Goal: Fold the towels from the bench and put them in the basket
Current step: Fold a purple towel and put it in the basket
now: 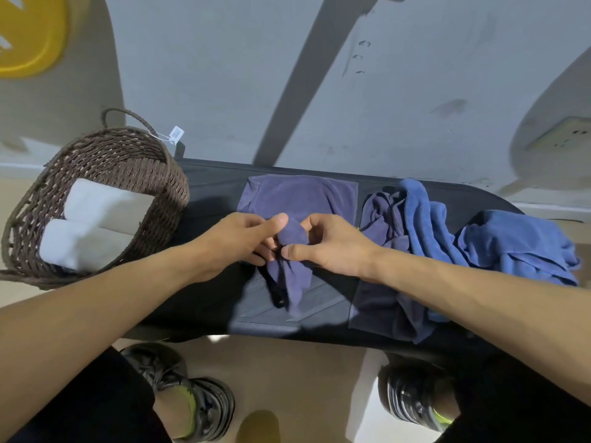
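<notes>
Both hands, left hand (pixel 243 238) and right hand (pixel 326 244), pinch one bunched corner of the purple towel (pixel 300 199) mid-bench (pixel 208 187); its flat part lies beyond them, the basket (pixel 172 193) nearer the left

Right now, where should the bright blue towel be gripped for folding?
Judging by its pose, grip the bright blue towel at its near right edge, coming from the right: there it lies spread over the bench end, while its left part is tangled with the crumpled navy towel.
</notes>
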Available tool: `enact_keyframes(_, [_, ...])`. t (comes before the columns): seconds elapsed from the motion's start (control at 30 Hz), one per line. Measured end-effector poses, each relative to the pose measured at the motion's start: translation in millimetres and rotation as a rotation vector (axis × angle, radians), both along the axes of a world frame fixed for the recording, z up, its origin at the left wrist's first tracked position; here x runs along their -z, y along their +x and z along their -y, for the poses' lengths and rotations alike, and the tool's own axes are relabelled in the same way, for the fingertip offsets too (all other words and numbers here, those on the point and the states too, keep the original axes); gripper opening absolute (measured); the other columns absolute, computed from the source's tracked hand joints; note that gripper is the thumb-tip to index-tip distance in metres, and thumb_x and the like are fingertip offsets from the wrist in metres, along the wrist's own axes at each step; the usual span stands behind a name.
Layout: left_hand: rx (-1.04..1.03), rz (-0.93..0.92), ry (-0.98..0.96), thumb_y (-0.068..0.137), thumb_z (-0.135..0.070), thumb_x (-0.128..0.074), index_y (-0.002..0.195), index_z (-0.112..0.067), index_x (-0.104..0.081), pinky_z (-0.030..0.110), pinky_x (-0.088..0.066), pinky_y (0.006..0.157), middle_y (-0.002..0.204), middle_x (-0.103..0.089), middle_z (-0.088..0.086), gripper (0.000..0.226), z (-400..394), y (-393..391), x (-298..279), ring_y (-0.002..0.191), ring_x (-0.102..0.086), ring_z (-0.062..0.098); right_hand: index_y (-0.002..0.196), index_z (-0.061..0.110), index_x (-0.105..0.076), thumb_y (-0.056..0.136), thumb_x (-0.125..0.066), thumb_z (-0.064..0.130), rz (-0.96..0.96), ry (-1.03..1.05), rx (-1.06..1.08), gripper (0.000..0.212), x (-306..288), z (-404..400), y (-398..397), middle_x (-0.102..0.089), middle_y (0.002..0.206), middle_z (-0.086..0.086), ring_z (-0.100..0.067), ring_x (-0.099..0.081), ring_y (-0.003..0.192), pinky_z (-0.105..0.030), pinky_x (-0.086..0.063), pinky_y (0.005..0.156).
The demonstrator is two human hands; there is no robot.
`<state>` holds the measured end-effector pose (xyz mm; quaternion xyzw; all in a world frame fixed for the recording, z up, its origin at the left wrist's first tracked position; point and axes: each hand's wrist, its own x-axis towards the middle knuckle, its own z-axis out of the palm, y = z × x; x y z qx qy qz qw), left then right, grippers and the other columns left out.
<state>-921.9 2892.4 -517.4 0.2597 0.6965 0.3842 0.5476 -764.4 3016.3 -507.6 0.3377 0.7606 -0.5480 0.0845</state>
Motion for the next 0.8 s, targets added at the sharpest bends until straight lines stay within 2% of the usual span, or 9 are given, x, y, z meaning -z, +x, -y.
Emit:
enact_keyframes(0.1, [-0.048,0.048,0.025,0.078,-0.054,-0.07,0.085,-0.013,-0.067,0.034,-0.057,0.072,0.079,-0.072,0.005,0.042,-1.1,4.9,-6.8,0.079,-0.071,0.023,0.076,0.021,-0.051,0.074,-0.078,0.048,-0.065,0.014,-0.063,0.038,-13.7,8.3,10.6,-0.05,0.059,0.013,-0.004,-0.048,0.054,-0.028,-0.041,0.06])
enact_keyframes(0.17, [-0.073,0.075,0.02,0.085,-0.04,-0.071,0.091,-0.008,-0.068,0.036,-0.058,0.072,0.082,-0.072,0.009,0.033,-1.2,8.5,-10.9,0.075,-0.07,0.022,0.074,0.017,-0.05,0.073,-0.08,0.047,-0.116,0.037,-0.091,0.042,-18.9,13.5,17.6,-0.049,0.059,0.013,-0.005,-0.047,0.054,-0.028,-0.043,0.059])
enact_keyframes(0.27, [-0.091,0.086,0.022,0.088,-0.023,-0.071,0.085,-0.009,-0.067,0.033,-0.057,0.069,0.079,-0.07,0.009,0.015,-0.4,10.9,-15.4,0.071,-0.069,0.02,0.073,0.008,-0.056,0.075,-0.081,0.046,-0.126,0.202,-0.146,0.045,-22.8,17.2,26.6,-0.054,0.063,0.004,-0.009,-0.048,0.055,-0.026,-0.045,0.06])
enact_keyframes(0.37, [-0.128,0.052,-0.005,0.091,-0.016,-0.069,0.081,-0.009,-0.061,0.032,-0.058,0.063,0.074,-0.065,0.009,0.014,1.3,9.4,-16.3,0.064,-0.067,0.019,0.075,0.013,-0.063,0.076,-0.08,0.043,-0.094,0.35,-0.181,0.034,-27.3,16.1,32.6,-0.063,0.078,0.001,-0.008,-0.055,0.064,-0.022,-0.046,0.062])
enact_keyframes(0.5, [-0.13,0.003,-0.104,0.093,-0.013,-0.066,0.084,-0.008,-0.056,0.03,-0.057,0.054,0.073,-0.068,0.016,0.015,6.6,-0.4,-13.0,0.061,-0.07,0.025,0.077,0.017,-0.057,0.079,-0.077,0.025,0.005,0.24,-0.342,0.022,-31.6,11.0,40.3,-0.057,0.062,0.007,-0.005,-0.048,0.053,-0.021,-0.039,0.055])
enact_keyframes(0.6, [0.044,-0.152,-0.229,0.097,-0.012,-0.06,0.087,-0.004,-0.053,0.03,-0.055,0.048,0.067,-0.071,0.012,0.014,12.7,-2.7,-7.5,0.058,-0.071,0.027,0.08,0.018,-0.052,0.076,-0.081,0.025,0.222,0.166,-0.625,0.031,-34.3,5.6,47.8,-0.047,0.064,0.009,-0.005,-0.042,0.053,-0.022,-0.037,0.055])
enact_keyframes(0.67, [0.212,-0.274,-0.338,0.097,-0.013,-0.057,0.088,-0.003,-0.053,0.027,-0.052,0.044,0.069,-0.072,0.01,0.014,17.3,0.1,-3.7,0.053,-0.069,0.026,0.076,0.015,-0.052,0.077,-0.082,0.024,0.314,0.097,-0.71,0.031,-35.9,2.6,52.6,-0.045,0.065,0.006,-0.008,-0.041,0.055,-0.025,-0.038,0.058])
enact_keyframes(0.73, [0.483,-0.515,-0.471,0.093,-0.021,-0.055,0.089,-0.003,-0.059,0.023,-0.05,0.044,0.073,-0.075,0.01,0.019,22.0,1.9,-5.0,0.053,-0.07,0.025,0.079,0.009,-0.061,0.078,-0.08,0.022,0.358,0.03,-0.721,0.023,-38.2,0.3,56.7,-0.053,0.068,0.001,-0.012,-0.048,0.06,-0.03,-0.043,0.065])
enact_keyframes(0.8, [0.722,-0.835,-0.512,0.09,-0.03,-0.054,0.087,-0.006,-0.065,0.024,-0.053,0.055,0.075,-0.075,0.008,0.026,26.7,5.1,-7.4,0.062,-0.07,0.025,0.084,0.009,-0.069,0.079,-0.079,0.022,0.361,-0.004,-0.721,0.018,-40.3,0.6,60.0,-0.061,0.071,0.002,-0.011,-0.055,0.064,-0.031,-0.047,0.069])
